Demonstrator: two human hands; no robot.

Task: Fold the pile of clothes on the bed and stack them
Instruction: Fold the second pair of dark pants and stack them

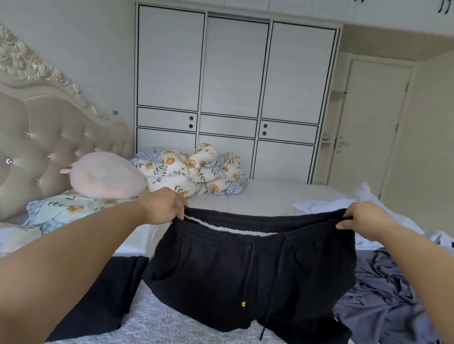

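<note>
Black shorts (247, 270) are held up over the bed (155, 330) by the waistband, pinched at each end by L hand (167, 205) and R hand (362, 216) fingers. Step: spreading before folding. Next: probably laid flat, halved lengthwise.

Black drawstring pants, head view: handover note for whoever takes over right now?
Left hand grips the waistband of the black pants at one end; right hand grips the other end. Waistband is held up and stretched; the legs trail on the bed.
A black garment lies flat to the left, already laid out, possibly folded.
Grey garment and white clothes lie crumpled to the right, unfolded.
Left: fold the pants, then the grey and white items, then stack everything.
</note>
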